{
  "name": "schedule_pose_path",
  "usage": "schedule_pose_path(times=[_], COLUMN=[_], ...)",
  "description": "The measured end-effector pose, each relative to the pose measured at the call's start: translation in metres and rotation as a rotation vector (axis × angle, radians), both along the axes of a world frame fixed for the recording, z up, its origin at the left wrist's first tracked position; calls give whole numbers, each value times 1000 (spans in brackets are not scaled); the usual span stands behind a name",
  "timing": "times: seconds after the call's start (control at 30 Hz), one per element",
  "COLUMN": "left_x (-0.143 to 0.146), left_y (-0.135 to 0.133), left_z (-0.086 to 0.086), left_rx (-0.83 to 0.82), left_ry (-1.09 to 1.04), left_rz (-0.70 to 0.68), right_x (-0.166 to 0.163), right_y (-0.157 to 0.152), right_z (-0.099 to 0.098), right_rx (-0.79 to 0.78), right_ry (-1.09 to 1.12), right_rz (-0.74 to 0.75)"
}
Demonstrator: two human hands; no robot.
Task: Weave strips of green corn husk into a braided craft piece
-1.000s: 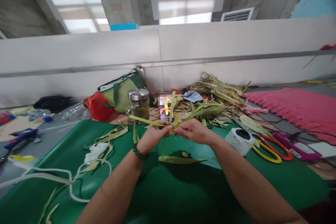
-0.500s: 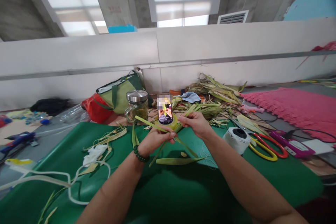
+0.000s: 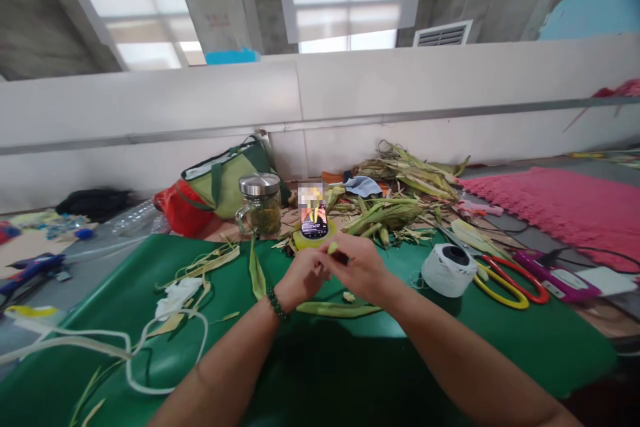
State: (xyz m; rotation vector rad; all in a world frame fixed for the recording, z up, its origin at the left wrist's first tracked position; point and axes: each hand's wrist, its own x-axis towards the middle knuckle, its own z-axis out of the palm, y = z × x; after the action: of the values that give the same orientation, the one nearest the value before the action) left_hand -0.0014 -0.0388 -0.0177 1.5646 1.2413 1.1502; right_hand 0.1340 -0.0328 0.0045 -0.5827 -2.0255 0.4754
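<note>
Just in front of the propped phone, my left hand, with a green bead bracelet at the wrist, meets my right hand. Both are closed, fingers touching, on a green corn husk strip. Only a short folded bit shows; the fingers cover the rest. Beneath them a long husk leaf lies on the green mat. Another husk strip rests left of my left hand. The phone leans at a yellow tape roll.
A white thread spool and scissors lie to the right. Behind is a husk pile, with a lidded glass jar further left. A white cable loops over the mat's left side, near a blue glue gun.
My hands have come together, my right one moving down and left. The long strips that stuck out between them are now mostly hidden in my fingers.
</note>
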Motion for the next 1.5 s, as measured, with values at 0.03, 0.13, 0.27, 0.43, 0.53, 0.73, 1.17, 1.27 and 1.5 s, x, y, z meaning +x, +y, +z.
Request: schedule_pose_path(times=[0.03,0.13,0.27,0.43,0.53,0.73,1.17,1.27,1.5], left_x=[0,-2,-5,-6,-7,-11,-17,-14,-6], left_y=[1,1,1,-1,-6,-12,-4,-2,-5], left_z=[2,12,19,21,25,30,29,26,27], left_rx=[-5,-23,-71,-134,-153,-143,-127,-162,-225], left_ry=[-27,-191,-408,-504,-535,-488,-461,-546,-582], left_rz=[-10,2,101,79,-30,-157,100,51,-21], right_x=[1,6,6,1,-2,-1,12,5,-8], right_y=[2,7,7,6,6,7,18,10,7], right_z=[0,3,6,4,1,1,-3,-2,-11], right_rx=[-41,-180,-370,-490,-446,-346,436,685,831], right_ry=[58,205,269,315,322,316,-25,-264,-427], right_rz=[-2,2,84,45,14,-53,-276,-157,-198])
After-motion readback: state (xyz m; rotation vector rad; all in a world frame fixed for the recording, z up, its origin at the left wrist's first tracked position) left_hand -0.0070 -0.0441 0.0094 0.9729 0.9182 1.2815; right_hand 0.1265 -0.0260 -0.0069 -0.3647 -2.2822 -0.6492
